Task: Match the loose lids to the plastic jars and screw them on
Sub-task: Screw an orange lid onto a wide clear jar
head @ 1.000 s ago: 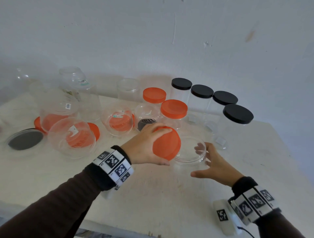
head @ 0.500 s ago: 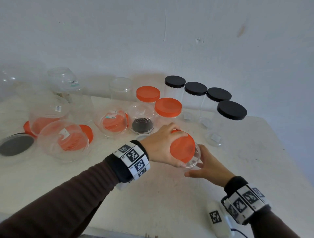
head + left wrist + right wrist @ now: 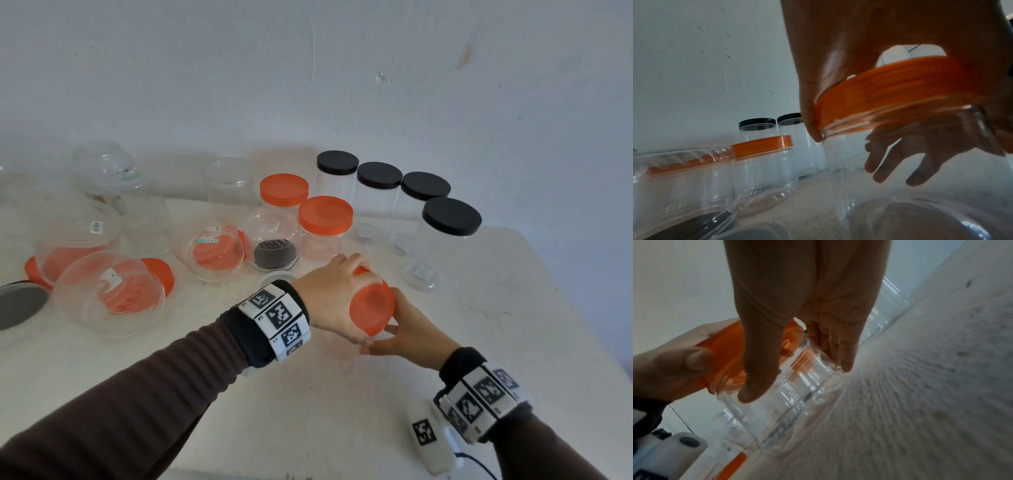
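Note:
My left hand (image 3: 342,294) grips an orange lid (image 3: 371,305) from above, with thumb and fingers curled round its rim. The lid sits tilted on the mouth of a clear plastic jar (image 3: 797,394) near the middle of the table. My right hand (image 3: 411,332) holds that jar from the right side, thumb in front and fingers behind. In the left wrist view the orange lid (image 3: 890,91) caps the jar (image 3: 869,211), and the right hand's fingers (image 3: 900,162) show through the clear wall. In the head view my hands hide most of the jar.
Several black-lidded jars (image 3: 380,176) and two orange-lidded jars (image 3: 325,214) stand at the back. To the left, clear jars (image 3: 109,291) stand among loose orange lids, and a dark lid (image 3: 20,305) lies at the far left. A small clear piece (image 3: 419,274) lies to the right.
My left hand carried the orange lid rightward and set it on the jar's mouth. My right hand went from touching the jar to holding it.

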